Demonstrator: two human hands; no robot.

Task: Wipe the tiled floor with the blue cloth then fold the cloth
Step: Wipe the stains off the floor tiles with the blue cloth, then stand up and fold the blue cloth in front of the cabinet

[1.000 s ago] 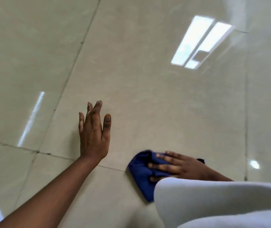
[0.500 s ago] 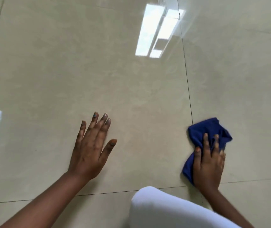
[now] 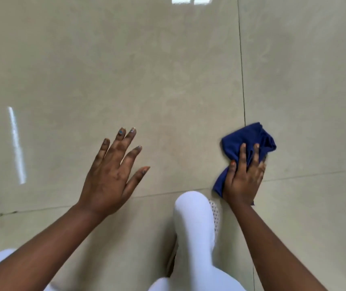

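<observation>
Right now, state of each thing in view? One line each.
Cloth: bunched, not folded, flat on the floor under the right hand, lying across a grout line.
Right hand: pressing the cloth, fingers spread over it.
Left hand: open, fingers spread, palm down over bare tile, holding nothing.
Floor: glossy, reflecting ceiling lights.
Knee: bent, in white, between the arms.
</observation>
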